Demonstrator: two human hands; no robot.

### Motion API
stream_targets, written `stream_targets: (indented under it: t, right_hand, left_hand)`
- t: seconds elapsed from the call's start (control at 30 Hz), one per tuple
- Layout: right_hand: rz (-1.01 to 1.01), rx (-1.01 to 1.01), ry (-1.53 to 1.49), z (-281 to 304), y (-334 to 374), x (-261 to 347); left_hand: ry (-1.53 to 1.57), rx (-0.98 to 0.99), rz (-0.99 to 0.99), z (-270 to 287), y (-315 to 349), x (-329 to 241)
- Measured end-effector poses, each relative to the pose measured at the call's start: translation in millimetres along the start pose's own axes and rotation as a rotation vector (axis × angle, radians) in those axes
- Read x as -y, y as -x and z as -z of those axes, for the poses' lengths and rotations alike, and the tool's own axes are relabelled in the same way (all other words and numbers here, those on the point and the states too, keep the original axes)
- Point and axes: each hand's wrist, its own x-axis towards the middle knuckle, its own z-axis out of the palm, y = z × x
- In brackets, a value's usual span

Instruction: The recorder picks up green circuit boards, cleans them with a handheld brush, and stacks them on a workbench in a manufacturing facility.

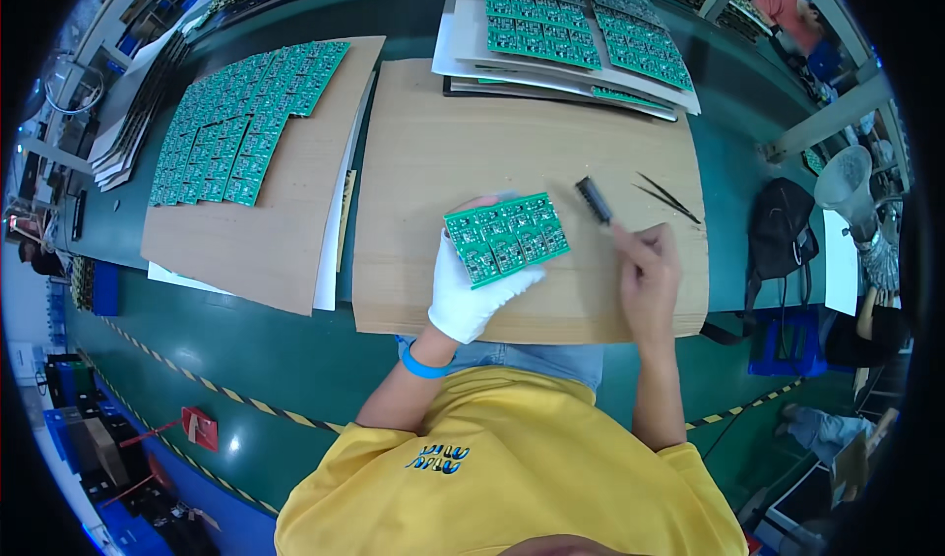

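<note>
1. Head view: left hand (471, 295), white-gloved, closed under a green circuit-board panel (506, 237), held above the brown board's (433, 153) near edge on the worktop (295, 359).
2. Right hand (648, 271), bare, pinches a small black brush (594, 200) just beside the panel; light strokes with the panel kept level would suit.
3. Tweezers (669, 198) lie near the brown board's right edge.
</note>
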Motion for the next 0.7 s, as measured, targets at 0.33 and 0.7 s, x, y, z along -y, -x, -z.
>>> stream_targets:
  t: [0.33,0.7]
  right_hand:
    - [0.169,0.056,-0.23,-16,-10,26]
    - [0.054,0.226,-0.815,-48,0,18]
  left_hand:
    - [0.26,0.016,0.109,7,-1,-12]
    - [0.306,0.052,0.177,8,4,-11]
